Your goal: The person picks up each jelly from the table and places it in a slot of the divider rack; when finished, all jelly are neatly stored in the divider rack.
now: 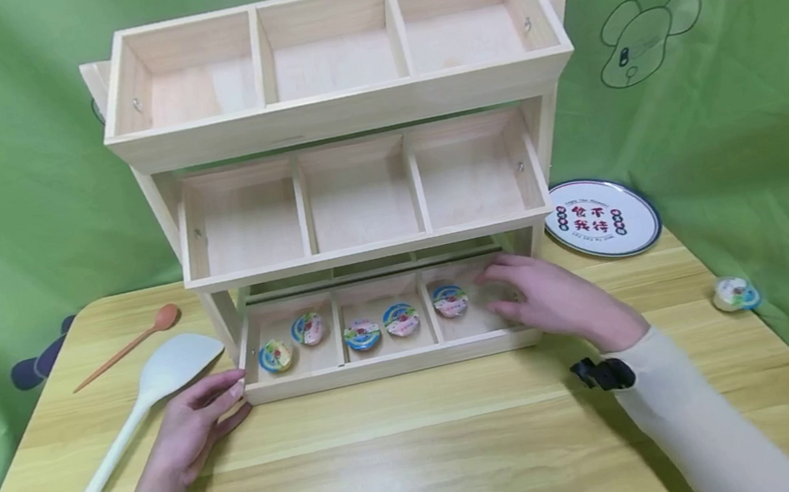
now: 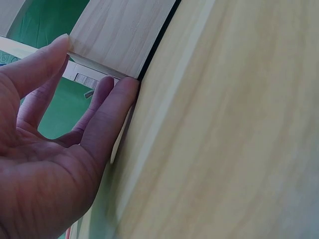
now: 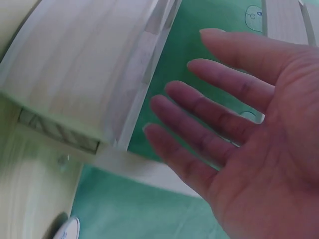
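My left hand [image 1: 193, 430] is at the front left corner of the bottom tray [image 1: 396, 366] of a wooden three-tier rack. In the left wrist view its thumb and a finger touch the corner's edges, fingers fairly straight. Above the tray's right compartment hovers my right hand [image 1: 556, 295], fingers apart and nothing in the palm in the right wrist view. Small jelly cups with printed lids lie in the tray: a yellowish cup [image 1: 276, 355] and a pink cup [image 1: 308, 329] at left, two cups [image 1: 362, 335] in the middle, one cup [image 1: 450, 301] at right.
The rack's middle tray [image 1: 368, 251] and top tray [image 1: 346, 118] overhang the bottom one. At left lie a white spatula [image 1: 173, 368] and an orange spoon [image 1: 132, 346]. A printed plate [image 1: 603, 218] and another jelly cup [image 1: 734, 294] are at right, the cup near the table's edge.
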Demonstrator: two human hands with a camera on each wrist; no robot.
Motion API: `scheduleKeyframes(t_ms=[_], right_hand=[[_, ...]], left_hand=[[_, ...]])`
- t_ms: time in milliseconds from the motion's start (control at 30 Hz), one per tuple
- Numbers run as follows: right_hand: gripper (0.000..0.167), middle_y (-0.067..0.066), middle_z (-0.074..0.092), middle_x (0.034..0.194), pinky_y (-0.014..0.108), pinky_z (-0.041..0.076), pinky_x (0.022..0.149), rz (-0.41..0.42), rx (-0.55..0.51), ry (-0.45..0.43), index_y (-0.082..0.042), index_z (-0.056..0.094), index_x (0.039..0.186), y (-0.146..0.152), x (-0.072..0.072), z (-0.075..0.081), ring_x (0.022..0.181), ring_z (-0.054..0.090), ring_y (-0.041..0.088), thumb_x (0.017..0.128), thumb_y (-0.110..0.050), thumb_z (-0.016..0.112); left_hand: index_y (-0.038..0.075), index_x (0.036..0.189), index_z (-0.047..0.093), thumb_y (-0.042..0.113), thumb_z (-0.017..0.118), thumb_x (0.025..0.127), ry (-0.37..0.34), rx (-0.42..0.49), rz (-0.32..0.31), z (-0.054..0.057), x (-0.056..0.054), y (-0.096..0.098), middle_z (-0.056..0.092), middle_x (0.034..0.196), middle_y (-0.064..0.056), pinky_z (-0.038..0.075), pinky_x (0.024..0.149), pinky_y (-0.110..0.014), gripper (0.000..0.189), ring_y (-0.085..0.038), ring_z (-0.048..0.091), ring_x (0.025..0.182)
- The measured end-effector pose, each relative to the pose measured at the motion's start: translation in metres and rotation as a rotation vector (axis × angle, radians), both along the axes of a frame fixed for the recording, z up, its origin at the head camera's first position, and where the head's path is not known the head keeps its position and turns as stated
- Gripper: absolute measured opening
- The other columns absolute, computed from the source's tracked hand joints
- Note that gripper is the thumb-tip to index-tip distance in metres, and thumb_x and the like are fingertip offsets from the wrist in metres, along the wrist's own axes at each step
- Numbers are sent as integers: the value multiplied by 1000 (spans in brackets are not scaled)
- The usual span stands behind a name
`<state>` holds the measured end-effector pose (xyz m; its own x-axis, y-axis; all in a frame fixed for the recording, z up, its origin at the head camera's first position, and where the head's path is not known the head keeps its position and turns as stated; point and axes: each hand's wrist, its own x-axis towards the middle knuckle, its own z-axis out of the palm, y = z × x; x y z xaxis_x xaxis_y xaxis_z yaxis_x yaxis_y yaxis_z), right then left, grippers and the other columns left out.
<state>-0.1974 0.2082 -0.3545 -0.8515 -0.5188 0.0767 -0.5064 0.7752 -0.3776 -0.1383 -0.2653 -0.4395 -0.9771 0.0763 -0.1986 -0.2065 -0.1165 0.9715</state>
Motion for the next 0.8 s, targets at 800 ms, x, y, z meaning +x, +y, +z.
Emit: scheduleKeyframes(t_ms=[800], right_hand=[[44, 22, 53, 132, 64, 40, 101, -130, -16, -43, -1, 60, 129, 83, 39, 8, 123, 46, 45, 93, -24, 71]], left_hand=[[-2, 118, 66, 3, 66, 93, -5, 14, -1, 1, 0, 0, 54, 120, -10, 53, 97, -37, 26, -15, 62, 105]])
